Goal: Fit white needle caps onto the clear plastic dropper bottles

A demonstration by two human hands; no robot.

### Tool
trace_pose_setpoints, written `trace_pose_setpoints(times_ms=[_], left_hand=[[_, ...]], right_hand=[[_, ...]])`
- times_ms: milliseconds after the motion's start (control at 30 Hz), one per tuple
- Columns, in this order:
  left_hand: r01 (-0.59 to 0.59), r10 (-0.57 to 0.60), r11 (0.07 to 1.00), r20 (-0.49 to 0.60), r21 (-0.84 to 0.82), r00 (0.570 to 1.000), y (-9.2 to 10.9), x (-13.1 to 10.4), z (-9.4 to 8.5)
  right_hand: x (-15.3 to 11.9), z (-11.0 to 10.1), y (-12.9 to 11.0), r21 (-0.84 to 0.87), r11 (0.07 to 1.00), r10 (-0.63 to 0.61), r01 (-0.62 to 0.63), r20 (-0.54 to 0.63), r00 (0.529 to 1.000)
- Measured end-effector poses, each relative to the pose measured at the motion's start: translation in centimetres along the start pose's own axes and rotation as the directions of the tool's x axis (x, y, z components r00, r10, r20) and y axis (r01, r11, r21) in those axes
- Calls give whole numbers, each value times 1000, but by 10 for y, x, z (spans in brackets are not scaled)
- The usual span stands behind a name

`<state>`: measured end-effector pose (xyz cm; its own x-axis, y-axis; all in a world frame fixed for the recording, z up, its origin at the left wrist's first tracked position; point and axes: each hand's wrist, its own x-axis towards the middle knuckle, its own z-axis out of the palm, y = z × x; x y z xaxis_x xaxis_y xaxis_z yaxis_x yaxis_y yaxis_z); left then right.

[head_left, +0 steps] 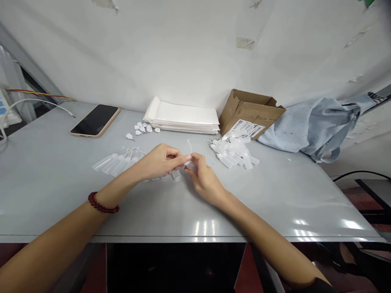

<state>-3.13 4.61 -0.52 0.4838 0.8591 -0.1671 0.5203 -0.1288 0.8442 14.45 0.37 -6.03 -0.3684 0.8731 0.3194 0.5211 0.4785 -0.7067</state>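
My right hand (205,179) is closed around a small translucent squeeze bottle (192,166), its thin white strap sticking up above the fingers. The fingertips of my left hand (166,160) pinch at the bottle's top; whether a separate tip is between them is hidden. On the left, partly behind my left wrist, lies a row of similar bottles (111,163). A loose heap of such bottles (233,152) is to the right of my hands. Small white needle tips (143,128) lie in a cluster farther back, with one tip (129,136) apart from them.
A stack of white padded envelopes (183,116) rests against the wall. Beside it stands an open cardboard box (250,112), with light blue cloth (299,126) to its right. A phone (95,120) and a white cable (39,100) are at the left. The grey table's front edge (171,239) runs below my forearms.
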Motion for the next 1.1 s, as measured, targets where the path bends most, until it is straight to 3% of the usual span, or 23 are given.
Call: trace_pose_setpoints(times_ms=[267, 700, 833, 1000, 1100], left_hand=[[-70, 70, 997, 31, 11, 997, 2, -3, -1], [-192, 195, 980, 62, -42, 979, -2, -2, -2], [-148, 149, 988, 7, -50, 989, 2, -3, -4], [-93, 93, 995, 6, -21, 996, 1, -3, -4], [-62, 62, 998, 10, 15, 998, 0, -2, -3]], right_hand=[[1, -3, -1, -16, 1000, 9, -9, 12, 1000], [3, -10, -10, 308, 923, 200, -231, 128, 971], [3, -10, -9, 199, 958, 194, -207, 85, 977], [2, -7, -5, 40, 996, 81, -83, 53, 995], [2, -6, -3, 0, 995, 97, -97, 71, 993]])
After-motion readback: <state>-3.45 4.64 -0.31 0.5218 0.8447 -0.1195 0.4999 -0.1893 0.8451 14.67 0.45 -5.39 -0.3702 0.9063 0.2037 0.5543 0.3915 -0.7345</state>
